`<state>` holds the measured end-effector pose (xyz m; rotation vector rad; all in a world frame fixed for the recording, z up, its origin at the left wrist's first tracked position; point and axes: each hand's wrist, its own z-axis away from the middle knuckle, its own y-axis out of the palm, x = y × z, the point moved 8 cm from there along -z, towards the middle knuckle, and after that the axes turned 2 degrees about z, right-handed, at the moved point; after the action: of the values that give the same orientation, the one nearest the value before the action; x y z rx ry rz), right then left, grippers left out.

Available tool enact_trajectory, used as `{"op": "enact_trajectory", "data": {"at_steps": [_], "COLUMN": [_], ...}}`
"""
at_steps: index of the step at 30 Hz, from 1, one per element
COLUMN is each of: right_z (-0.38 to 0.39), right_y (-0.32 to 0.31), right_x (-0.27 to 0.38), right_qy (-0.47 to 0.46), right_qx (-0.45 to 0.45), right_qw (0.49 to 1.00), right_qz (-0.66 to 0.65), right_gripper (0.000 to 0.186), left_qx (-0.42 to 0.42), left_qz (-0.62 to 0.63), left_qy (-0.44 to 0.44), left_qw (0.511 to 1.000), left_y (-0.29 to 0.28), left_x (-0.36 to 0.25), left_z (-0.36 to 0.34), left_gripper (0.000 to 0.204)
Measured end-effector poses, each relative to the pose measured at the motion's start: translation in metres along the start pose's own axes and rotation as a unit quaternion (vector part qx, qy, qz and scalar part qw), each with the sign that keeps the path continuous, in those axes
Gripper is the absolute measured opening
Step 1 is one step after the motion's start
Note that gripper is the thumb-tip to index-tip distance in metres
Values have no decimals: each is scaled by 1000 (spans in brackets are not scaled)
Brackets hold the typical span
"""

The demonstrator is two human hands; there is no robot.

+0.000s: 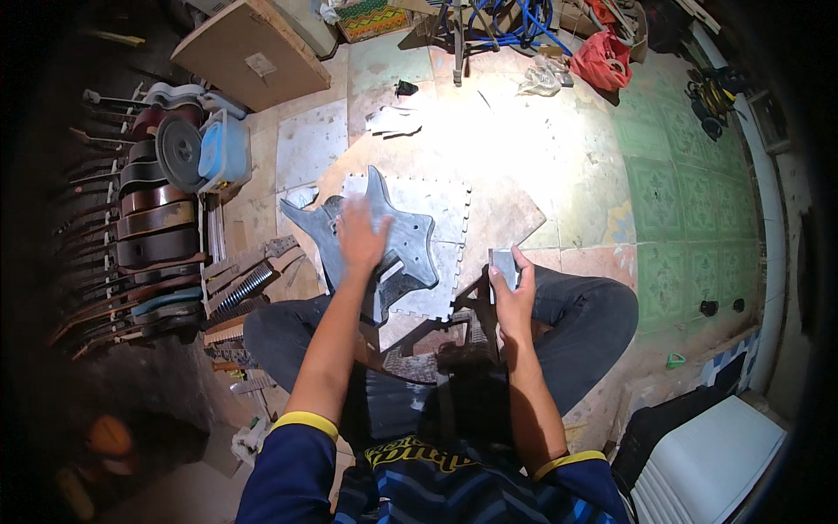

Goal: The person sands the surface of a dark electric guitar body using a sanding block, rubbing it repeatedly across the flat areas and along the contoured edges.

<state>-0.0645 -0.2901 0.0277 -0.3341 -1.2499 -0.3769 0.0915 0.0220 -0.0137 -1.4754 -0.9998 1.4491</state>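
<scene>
A grey, star-shaped guitar body [397,249] lies on pale interlocking foam mats [441,205] in front of my crossed legs. My left hand [362,236] rests flat on the body, fingers spread and blurred. My right hand [511,288] is off to the right of the mats, above my right knee, closed around a small grey block [504,265] that looks like a sanding block or folded sandpaper.
Several guitar bodies and necks [148,236] are stacked along the left wall. A blue tub [224,150] and round disc sit beside them. A wooden board [249,52], blue hose [515,22] and red bag [602,57] lie at the back. A white panel [711,463] is lower right.
</scene>
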Motion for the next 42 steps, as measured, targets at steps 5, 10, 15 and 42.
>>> {"op": "enact_trajectory", "data": {"at_steps": [5,10,15,42], "right_z": [0,1,1,-2], "right_y": [-3,-1,-4,-1], "right_x": [4,-2,-10,-8], "right_qy": [13,14,43,-29], "right_qx": [-5,18,13,9], "right_qw": [1000,1000,999,997], "right_qz": [-4,-9,6,69], "right_gripper": [54,54,54,55], "left_qx": [8,205,101,115], "left_qz": [-96,25,-19,1], "left_qy": [23,317,165,192], "left_qw": [995,926,981,975], "left_y": [23,48,27,34], "left_x": [-42,-165,-91,-163], "left_z": [18,95,41,73], "left_gripper": [87,96,92,76]}}
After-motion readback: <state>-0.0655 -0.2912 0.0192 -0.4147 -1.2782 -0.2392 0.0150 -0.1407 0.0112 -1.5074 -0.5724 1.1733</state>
